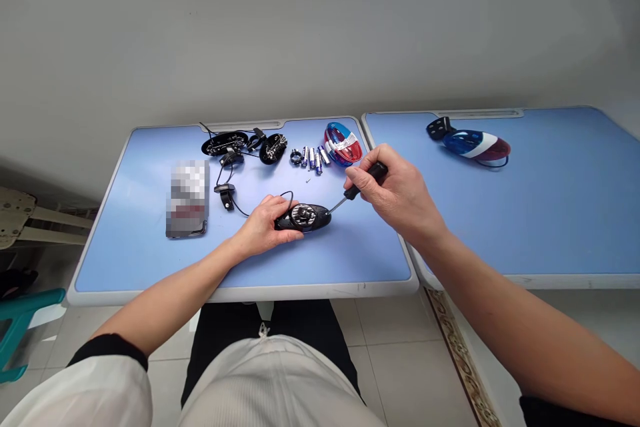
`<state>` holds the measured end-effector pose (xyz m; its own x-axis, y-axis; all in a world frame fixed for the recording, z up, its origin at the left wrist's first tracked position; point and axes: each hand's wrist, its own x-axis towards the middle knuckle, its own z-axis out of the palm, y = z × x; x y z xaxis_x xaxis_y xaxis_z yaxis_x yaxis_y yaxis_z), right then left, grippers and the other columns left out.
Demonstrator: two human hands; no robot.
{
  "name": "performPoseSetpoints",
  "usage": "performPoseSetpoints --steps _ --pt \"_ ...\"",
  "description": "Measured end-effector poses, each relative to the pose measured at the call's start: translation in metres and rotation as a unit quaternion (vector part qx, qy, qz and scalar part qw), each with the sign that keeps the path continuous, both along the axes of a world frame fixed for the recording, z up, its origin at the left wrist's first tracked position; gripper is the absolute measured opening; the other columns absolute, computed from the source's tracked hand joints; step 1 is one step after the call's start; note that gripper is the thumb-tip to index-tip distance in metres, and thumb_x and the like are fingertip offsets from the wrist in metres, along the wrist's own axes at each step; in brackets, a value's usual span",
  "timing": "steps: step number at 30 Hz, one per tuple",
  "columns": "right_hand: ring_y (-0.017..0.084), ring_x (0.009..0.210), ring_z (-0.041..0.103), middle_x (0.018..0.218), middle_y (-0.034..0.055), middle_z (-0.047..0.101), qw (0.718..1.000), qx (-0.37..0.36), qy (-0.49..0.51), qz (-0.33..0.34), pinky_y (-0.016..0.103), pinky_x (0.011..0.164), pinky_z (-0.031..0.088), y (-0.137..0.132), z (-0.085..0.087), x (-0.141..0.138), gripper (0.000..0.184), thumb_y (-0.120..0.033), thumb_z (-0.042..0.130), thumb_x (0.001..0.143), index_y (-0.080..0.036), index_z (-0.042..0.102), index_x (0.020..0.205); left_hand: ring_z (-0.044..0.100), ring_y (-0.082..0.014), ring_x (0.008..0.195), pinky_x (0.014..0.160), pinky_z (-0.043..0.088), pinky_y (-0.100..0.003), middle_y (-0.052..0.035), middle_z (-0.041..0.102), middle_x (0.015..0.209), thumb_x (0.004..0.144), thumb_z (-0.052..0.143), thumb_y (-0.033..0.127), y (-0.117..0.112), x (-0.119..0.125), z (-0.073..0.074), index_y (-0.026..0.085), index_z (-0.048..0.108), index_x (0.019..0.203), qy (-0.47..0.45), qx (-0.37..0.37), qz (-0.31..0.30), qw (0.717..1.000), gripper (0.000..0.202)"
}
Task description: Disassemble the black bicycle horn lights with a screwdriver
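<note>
My left hand grips the left end of a black oval plastic housing, pressing it on the blue table. A round ribbed part shows on top of the housing, and a black cable curves from it. My right hand is closed around the black handle of a screwdriver. The screwdriver slants down to the left, its tip at the housing's right end. Whether the tip sits in a screw is too small to tell. A tiny dark piece, perhaps a screw, lies behind the housing.
Several small batteries lie beside a black ring and a red-and-blue cover. Black opened shells with cables and clamps are at back left. A pixelated flat object lies left. A red, white and blue lamp rests on the right table.
</note>
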<state>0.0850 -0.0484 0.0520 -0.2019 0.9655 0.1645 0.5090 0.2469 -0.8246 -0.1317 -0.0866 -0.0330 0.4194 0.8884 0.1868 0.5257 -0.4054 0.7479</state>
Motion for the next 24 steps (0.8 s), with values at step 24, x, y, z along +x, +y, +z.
performPoseSetpoints --steps 24 --pt "0.009 0.05 0.045 0.066 0.0002 0.062 0.99 -0.102 0.082 -0.058 0.023 0.044 0.036 0.009 -0.006 0.0 0.028 -0.04 0.061 0.081 -0.022 0.042 0.071 0.047 -0.0204 0.086 0.08 0.042 -0.033 -0.006 0.057 0.086 0.075 0.065 0.049 0.0 -0.001 0.002 0.014 0.061 0.113 0.012 0.0 -0.009 1.0 0.052"
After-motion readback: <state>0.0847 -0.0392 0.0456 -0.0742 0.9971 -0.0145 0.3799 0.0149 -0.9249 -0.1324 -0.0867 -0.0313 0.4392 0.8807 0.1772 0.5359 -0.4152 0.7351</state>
